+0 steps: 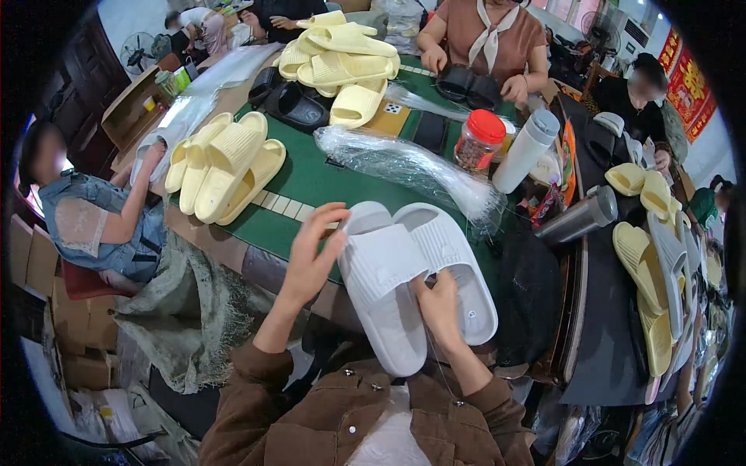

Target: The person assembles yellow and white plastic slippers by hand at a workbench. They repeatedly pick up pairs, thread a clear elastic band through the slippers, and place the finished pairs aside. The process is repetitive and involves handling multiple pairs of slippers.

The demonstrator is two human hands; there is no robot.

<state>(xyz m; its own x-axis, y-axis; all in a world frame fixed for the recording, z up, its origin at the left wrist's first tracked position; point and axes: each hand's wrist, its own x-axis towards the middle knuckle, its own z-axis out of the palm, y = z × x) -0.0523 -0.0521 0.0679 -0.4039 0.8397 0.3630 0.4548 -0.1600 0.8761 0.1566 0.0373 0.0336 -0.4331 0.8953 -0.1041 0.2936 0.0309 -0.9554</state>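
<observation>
In front of me, a pair of light grey slippers lies over the near table edge, toes pointing away. The left slipper (385,303) overlaps the right slipper (465,268). My right hand (440,307) is closed where the two meet, gripping the left slipper's inner edge by its strap. Beside the left slipper's outer toe side is my left hand (315,252), its fingers stretched out and apart, holding nothing. A thin thread-like line hangs below my right hand; what it belongs to I cannot make out.
Yellow slippers (233,167) are stacked at left, with a bigger pile (346,62) behind. Clear plastic strands (412,163) cross the green table. A red-lidded jar (478,140), white bottle (527,151) and steel tumbler (579,217) stand right. Co-workers handle slippers across and left.
</observation>
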